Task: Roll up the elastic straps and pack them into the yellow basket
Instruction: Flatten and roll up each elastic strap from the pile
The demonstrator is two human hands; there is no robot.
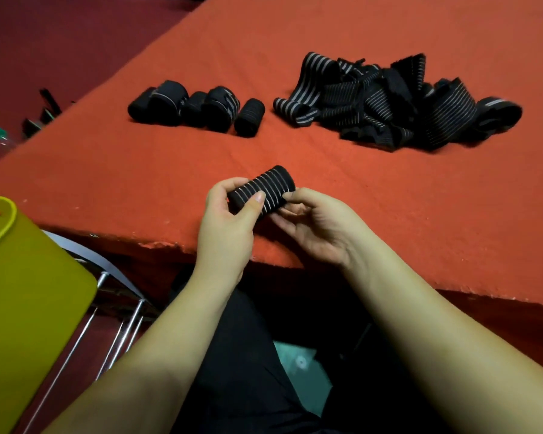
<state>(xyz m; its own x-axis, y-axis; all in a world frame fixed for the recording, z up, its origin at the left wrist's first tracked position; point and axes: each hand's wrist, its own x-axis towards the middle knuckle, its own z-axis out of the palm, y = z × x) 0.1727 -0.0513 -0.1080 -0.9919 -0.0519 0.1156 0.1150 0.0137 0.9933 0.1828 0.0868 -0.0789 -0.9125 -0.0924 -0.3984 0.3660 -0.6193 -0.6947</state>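
On red cloth [389, 214], five rolled straps [198, 108]; both hands' fingers [259, 197] pinch a sixth [261, 189].

You are not looking at any readable text, label, brand, number or sign here.
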